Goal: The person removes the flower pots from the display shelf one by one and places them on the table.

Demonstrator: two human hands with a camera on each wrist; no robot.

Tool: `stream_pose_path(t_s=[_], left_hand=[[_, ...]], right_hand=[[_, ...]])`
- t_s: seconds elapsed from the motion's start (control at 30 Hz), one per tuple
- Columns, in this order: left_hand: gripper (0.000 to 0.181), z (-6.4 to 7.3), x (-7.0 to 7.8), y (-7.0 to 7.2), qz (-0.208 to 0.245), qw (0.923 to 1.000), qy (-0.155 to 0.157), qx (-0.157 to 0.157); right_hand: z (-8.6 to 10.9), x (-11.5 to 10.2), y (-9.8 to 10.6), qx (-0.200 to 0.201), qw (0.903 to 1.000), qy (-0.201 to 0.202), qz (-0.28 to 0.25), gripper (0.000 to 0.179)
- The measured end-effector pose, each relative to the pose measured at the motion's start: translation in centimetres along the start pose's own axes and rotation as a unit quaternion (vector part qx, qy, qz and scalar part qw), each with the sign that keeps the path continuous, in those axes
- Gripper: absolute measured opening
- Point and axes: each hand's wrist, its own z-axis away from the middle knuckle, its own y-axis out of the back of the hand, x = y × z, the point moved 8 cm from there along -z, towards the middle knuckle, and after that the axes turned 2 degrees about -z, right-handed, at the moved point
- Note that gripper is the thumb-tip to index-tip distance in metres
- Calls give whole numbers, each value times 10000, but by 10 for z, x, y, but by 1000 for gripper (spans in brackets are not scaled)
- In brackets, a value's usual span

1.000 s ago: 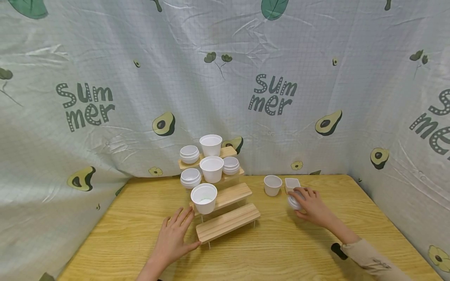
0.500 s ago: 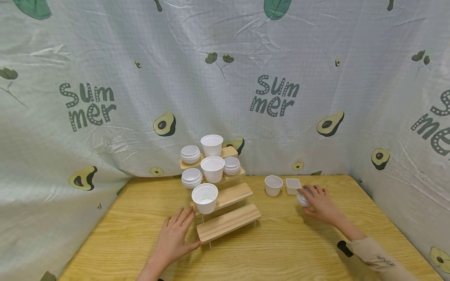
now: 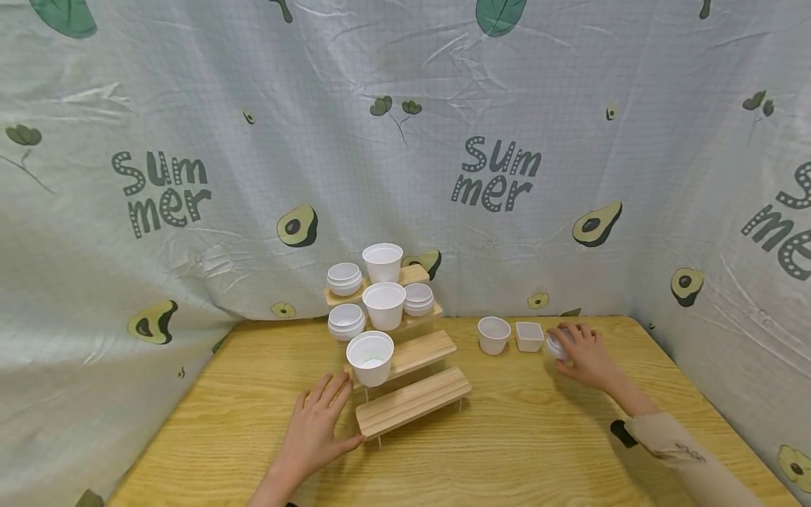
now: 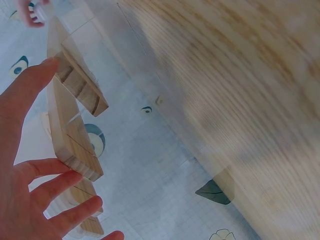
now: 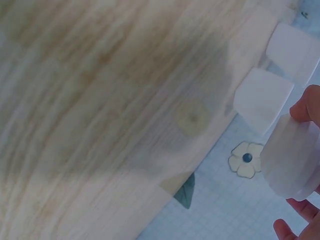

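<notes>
At the right of the head view, my right hand (image 3: pixel 589 360) grips a small round white pot (image 5: pixel 291 157) with a stepped side, thumb and fingers around it. Left of that pot stand a small square white cup (image 3: pixel 529 338) and a round white cup (image 3: pixel 493 338). My left hand (image 3: pixel 310 429) is at the left end of a stepped wooden stand (image 3: pixel 415 401), fingers spread. Its thumb touches the lowest step and its fingertips are at the step above, as the left wrist view shows. A tall white cup (image 3: pixel 370 366) stands on that second step, just beyond the fingertips.
The stand's upper steps carry two more tall white cups (image 3: pixel 384 310) and several stepped round pots (image 3: pixel 346 324). The lowest step bears nothing. A printed curtain (image 3: pixel 405 176) hangs behind and beside the wooden table (image 3: pixel 494 451).
My right hand has moved right and slightly back with the round pot, away from the square cup, which now shows fully. My left hand keeps its place at the stand.
</notes>
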Motion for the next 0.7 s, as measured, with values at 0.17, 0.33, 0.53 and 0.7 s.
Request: stream_pose_path(t_s=[0.17,0.33,0.53,0.7], left_hand=[[84,0,0,-1,-11,10000,7,-30],[84,0,0,-1,-3,10000,11,-56],[84,0,0,-1,-14,10000,-2,-76],[84,0,0,-1,-2,10000,-4,-77]], right_hand=[[-5,9,-4,-47,9999,-133,-32,48],[-9,16,-8,12,9997,-215,-78,51],[-11,24,-16,-161,9991,-397,-71,50],[-13,29,-19,-258,9984,-505,-14,51]])
